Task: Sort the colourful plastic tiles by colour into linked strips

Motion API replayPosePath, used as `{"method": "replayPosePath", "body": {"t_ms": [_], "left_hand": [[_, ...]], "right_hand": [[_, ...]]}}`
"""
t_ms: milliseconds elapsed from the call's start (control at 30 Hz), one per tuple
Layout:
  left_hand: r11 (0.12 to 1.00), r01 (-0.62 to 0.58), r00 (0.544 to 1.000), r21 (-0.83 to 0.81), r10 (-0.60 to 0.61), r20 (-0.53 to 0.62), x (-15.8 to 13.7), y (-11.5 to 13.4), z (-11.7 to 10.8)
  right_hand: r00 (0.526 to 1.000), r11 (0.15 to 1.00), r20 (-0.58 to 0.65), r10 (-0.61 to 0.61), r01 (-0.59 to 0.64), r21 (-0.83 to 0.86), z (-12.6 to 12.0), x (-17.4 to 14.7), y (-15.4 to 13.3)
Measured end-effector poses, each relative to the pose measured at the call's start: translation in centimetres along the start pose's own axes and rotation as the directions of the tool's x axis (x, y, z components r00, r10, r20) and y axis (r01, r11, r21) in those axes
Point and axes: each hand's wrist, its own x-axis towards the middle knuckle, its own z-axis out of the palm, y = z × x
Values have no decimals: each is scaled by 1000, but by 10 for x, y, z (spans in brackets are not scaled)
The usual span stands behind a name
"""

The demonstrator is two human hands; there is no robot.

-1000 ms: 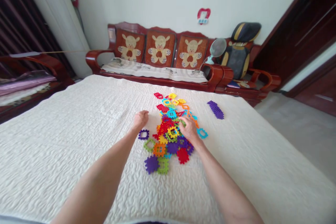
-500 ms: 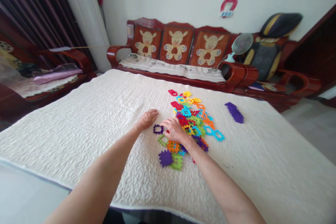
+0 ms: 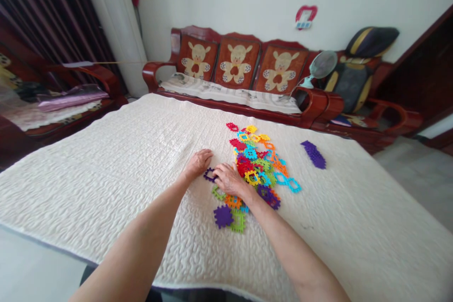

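On a white quilted cover (image 3: pixel 106 165) lies a pile of colourful plastic interlocking tiles (image 3: pixel 264 165) with notched edges. My right hand (image 3: pixel 229 179) is at the pile's left side, fingers bent down on the right edge of a purple square tile with an open middle (image 3: pixel 208 175). Part of that tile is hidden under the fingertips. Just beyond it, my left hand (image 3: pixel 199 163) rests on the cover with fingers stretched out, holding nothing. Nearer me are a solid purple tile (image 3: pixel 223 216), a green tile (image 3: pixel 238 221) and an orange tile (image 3: pixel 233 201).
A row of purple tiles (image 3: pixel 314 155) lies apart to the right. Two joined blue tiles (image 3: pixel 293 185) stick out from the pile. Behind the table stand a wooden sofa (image 3: pixel 208 99) with bear cushions, a small fan (image 3: pixel 322 65) and a chair with a dark massage pad (image 3: pixel 350 85).
My right hand has shifted slightly left, and the purple open tile has moved a little left with it. My left hand stays nearly in place. The camera view has shifted slightly.
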Motion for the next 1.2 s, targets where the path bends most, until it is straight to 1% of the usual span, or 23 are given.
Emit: {"method": "replayPosePath", "body": {"t_ms": [67,133,200,267,333,400,433,500,567,600,633,667,700,733,767,867,933,1000,1067,1100,1133,1167,1200], "left_hand": [[1000,5,1000,2,-5,13,0,-1,0],[1000,10,1000,11,-11,28,0,-1,0],[1000,6,999,21,-6,34,0,-1,-1],[999,-7,1000,35,6,29,0,0,-2],[998,-24,999,50,23,23,0,1,-3],[997,-46,999,60,45,17,0,2,-4],[996,-55,998,64,55,12,0,2,-4],[995,-63,998,74,64,0,1,2,-4],[995,-60,998,85,61,-8,1,2,-3],[994,-60,998,86,60,-7,2,1,-3],[994,-62,998,85,63,-6,2,0,-2],[994,-66,998,82,67,-6,2,-1,-1],[994,-71,997,80,71,-7,2,-3,0],[994,-76,997,78,77,-9,2,-5,1],[994,-82,996,77,84,-14,2,-7,3],[992,-103,994,74,106,-33,2,-13,7],[991,-111,993,79,115,-36,2,-14,8],[989,-117,992,89,120,-27,2,-14,7],[988,-122,992,93,124,-16,2,-13,5],[988,-124,992,93,125,-11,2,-12,4],[988,-122,992,92,123,-8,2,-11,3],[989,-118,993,92,119,-4,3,-11,3],[989,-114,993,91,114,0,3,-10,3]], "right_hand": [[999,1000,-33,20,-20,-5,1,-1,-3],[995,999,-91,30,-29,17,0,-2,-3],[982,997,-186,45,-31,76,-4,-5,3],[941,986,-325,91,-39,162,-11,-11,17],[865,963,-463,192,-76,257,-20,-25,38],[767,920,-539,348,-167,356,-29,-47,64],[717,886,-548,431,-222,406,-33,-61,77],[588,800,-552,591,-335,499,-37,-93,100],[449,706,-545,708,-439,555,-38,-124,118],[392,663,-536,748,-485,570,-37,-138,125],[351,629,-527,774,-522,576,-35,-148,129],[332,610,-522,786,-551,569,-34,-156,133],[330,606,-520,787,-572,553,-33,-161,135],[342,611,-522,781,-590,527,-33,-164,137],[366,625,-524,769,-604,495,-34,-164,138],[468,674,-502,727,-627,391,-38,-162,141],[538,701,-460,706,-623,347,-42,-161,142],[607,733,-414,678,-596,327,-43,-160,143],[670,779,-398,627,-545,310,-44,-161,144],[686,802,-415,598,-520,295,-45,-162,145],[684,817,-447,576,-507,276,-46,-162,145],[666,821,-486,566,-510,257,-47,-163,146],[633,812,-524,570,-530,243,-48,-165,147]]}}
